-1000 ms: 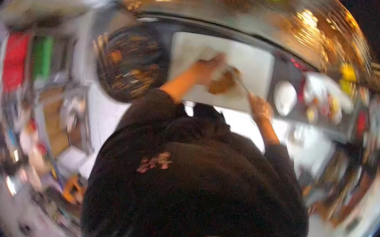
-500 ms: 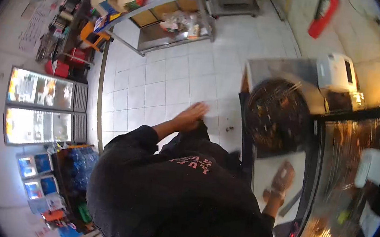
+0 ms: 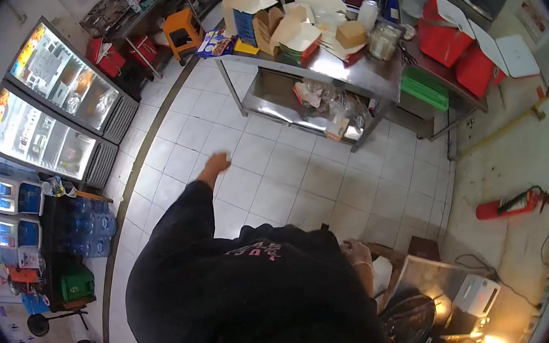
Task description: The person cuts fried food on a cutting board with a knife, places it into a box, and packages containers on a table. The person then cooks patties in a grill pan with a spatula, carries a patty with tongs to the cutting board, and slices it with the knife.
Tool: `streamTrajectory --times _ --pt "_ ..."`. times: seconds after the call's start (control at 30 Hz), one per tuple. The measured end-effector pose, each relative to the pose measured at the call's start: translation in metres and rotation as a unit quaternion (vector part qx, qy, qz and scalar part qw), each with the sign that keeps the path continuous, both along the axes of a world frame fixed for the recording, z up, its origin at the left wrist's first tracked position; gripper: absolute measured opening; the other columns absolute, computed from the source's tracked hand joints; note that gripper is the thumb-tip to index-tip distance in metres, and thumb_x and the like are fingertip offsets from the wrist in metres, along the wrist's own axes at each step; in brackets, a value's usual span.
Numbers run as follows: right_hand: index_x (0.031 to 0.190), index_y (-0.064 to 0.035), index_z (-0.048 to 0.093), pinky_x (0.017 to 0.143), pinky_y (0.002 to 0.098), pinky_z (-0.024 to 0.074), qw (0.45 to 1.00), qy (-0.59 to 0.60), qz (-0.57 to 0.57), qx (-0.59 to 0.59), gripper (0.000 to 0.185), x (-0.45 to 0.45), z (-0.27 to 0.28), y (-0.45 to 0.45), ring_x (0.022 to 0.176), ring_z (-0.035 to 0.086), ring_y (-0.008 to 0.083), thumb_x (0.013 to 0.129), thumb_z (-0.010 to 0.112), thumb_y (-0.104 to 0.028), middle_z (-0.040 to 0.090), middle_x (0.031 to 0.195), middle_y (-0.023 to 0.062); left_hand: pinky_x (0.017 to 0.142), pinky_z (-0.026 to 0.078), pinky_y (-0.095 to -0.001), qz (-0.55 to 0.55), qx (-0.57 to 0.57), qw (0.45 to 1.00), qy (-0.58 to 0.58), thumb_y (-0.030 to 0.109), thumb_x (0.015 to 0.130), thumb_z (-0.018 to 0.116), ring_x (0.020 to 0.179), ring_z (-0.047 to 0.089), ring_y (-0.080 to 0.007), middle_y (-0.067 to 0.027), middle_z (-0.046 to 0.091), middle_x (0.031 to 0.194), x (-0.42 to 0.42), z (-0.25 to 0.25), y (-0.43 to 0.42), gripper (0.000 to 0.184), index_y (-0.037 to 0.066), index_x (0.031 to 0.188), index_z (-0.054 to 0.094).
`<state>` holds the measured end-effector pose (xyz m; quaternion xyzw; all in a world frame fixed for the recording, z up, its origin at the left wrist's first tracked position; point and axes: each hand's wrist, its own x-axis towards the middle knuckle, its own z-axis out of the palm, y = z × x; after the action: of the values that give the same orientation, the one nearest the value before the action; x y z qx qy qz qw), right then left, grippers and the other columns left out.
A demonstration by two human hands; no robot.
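Fridges [image 3: 62,73] left. Left hand [image 3: 219,162] out over tiled floor [image 3: 262,156], nothing visible in it, fingers curled together, likely balance. Cardboard boxes [image 3: 248,16] far, open, likely for access. Right hand [image 3: 358,254] low, fingers: can't tell. Black round pan [image 3: 412,316] near right, just beyond.

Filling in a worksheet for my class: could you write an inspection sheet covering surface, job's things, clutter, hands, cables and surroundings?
Surface: steel table, bearing open cartons.
Job's things: dark round vessel at lower right, partly hidden by the person; contents unclear.
Clutter: cartons crowd the steel table; bagged items fill part of its lower shelf.
Hands: left hand over the tiled floor, nothing seen in it; right hand beside the torso, grip unclear.
Cables: dark cable near the white appliance.
Surroundings: red fire extinguisher, lit glass-door fridges, water bottles.
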<state>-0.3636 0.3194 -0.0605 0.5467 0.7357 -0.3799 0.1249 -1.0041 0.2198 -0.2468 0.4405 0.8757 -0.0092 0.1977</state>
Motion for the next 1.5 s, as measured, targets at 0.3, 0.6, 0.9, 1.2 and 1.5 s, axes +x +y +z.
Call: streamTrajectory --times 0.3,0.6,0.9,1.2,1.5 --pt "0.108 -0.0095 0.067 0.092 0.0383 0.0493 0.967 -0.179 0.171 0.064 0.030 -0.002 -0.055 0.223 0.107 0.062 0.0308 0.090 0.053 -0.028 0.066 0.115 0.0148 0.081 0.052 -0.0458 -0.021 0.322 0.842 0.433 0.023 0.081 0.061 0.113 0.054 -0.0281 -0.0069 0.058 0.119 -0.150 0.360 0.367 0.043 0.012 0.122 0.057" --pt "0.110 -0.0065 0.062 0.090 0.0457 0.0474 0.982 -0.124 0.081 0.114 0.036 -0.190 0.041 0.534 0.105 0.060 0.0372 0.094 0.045 -0.034 0.063 0.117 0.0176 0.100 0.040 -0.0483 -0.019 0.228 0.852 0.472 0.041 0.081 0.064 0.139 0.034 -0.0282 -0.0058 0.041 0.149 -0.267 0.391 0.509 0.068 0.013 0.140 0.046" --pt "0.113 -0.0115 0.063 0.089 0.0437 0.0489 0.984 -0.015 0.113 0.140 0.035 -0.287 0.097 0.620 0.103 0.063 0.0354 0.092 0.050 -0.037 0.066 0.109 0.0163 0.103 0.038 -0.0458 -0.114 0.401 0.801 0.430 0.012 0.078 0.068 0.128 0.045 -0.0337 -0.0108 0.046 0.141 -0.255 0.386 0.528 0.050 0.011 0.127 0.056" --pt "0.107 -0.0124 0.066 0.082 0.0418 0.0499 0.983 0.008 0.030 0.179 0.029 -0.198 0.055 0.707 0.092 0.065 0.0320 0.090 0.055 -0.032 0.069 0.102 0.0135 0.095 0.047 -0.0482 -0.121 0.290 0.829 0.463 0.014 0.087 0.063 0.128 0.045 -0.0389 -0.0153 0.043 0.145 -0.285 0.371 0.566 0.026 0.007 0.111 0.059" --pt "0.093 -0.0087 0.068 0.075 0.0385 0.0502 0.788 0.065 -0.262 0.554 0.027 0.057 0.211 1.056 0.082 0.065 0.0255 0.090 0.053 -0.031 0.069 0.086 0.0129 0.088 0.049 -0.0453 0.059 0.201 0.935 0.288 0.022 0.094 0.054 0.105 0.060 -0.0402 -0.0223 0.060 0.124 -0.300 0.389 0.570 0.038 0.001 0.125 0.058"
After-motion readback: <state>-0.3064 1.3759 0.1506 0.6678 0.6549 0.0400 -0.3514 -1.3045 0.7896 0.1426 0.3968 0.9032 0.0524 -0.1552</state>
